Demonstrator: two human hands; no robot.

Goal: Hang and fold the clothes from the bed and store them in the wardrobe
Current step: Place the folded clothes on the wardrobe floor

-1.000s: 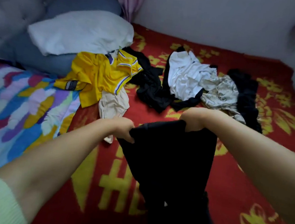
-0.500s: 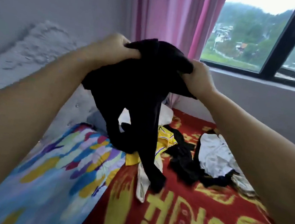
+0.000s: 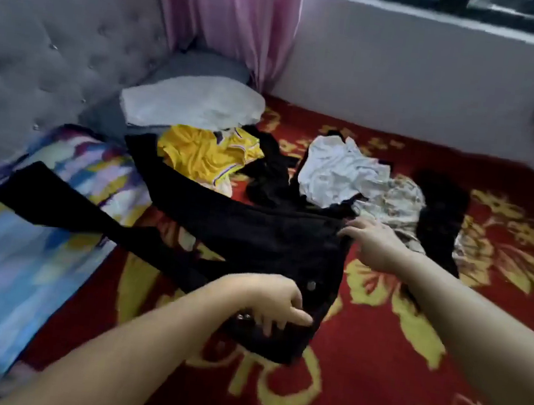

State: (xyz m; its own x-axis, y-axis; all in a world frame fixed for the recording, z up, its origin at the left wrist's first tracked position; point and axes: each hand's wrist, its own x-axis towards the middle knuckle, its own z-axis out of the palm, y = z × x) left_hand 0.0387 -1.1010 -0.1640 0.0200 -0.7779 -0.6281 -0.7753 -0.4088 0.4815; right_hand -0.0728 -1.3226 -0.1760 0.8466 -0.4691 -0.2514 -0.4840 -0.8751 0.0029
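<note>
Head view looks down on the bed point(image 3: 373, 364), covered by a red blanket with yellow flowers and characters, with a grey tufted headboard point(image 3: 61, 39) at the left and a pink curtain point(image 3: 230, 15) hanging in the corner. A multicoloured quilt point(image 3: 21, 241) lies along the left edge, and a white pillow point(image 3: 190, 100) sits on a grey one near the headboard.

Black trousers point(image 3: 255, 234) lie spread across the middle of the bed, waistband toward the person's right, the two legs running out to the left; the nearer leg crosses onto the quilt and the farther one reaches up beside a crumpled yellow shirt point(image 3: 205, 152). Behind the trousers lies the unsorted heap: another dark garment, a white shirt point(image 3: 339, 170), a pale patterned piece point(image 3: 392, 200) and a black item point(image 3: 441, 209) at the far right.

The right hand point(image 3: 370, 244) rests at the far corner of the waistband, fingers loosely spread and touching the cloth rather than pinching it. The left hand point(image 3: 267, 302) lies on the near corner, below a metal button point(image 3: 311, 285), fingers extended flat on the fabric.

Judging from this, the trousers are being laid out for folding. The risk is a crooked fold: the legs are splayed apart, not stacked, and the far leg touches the yellow shirt, so bringing the legs together may drag that shirt or trap it inside. The quilt's raised edge under the near leg could also leave a twist.
</note>
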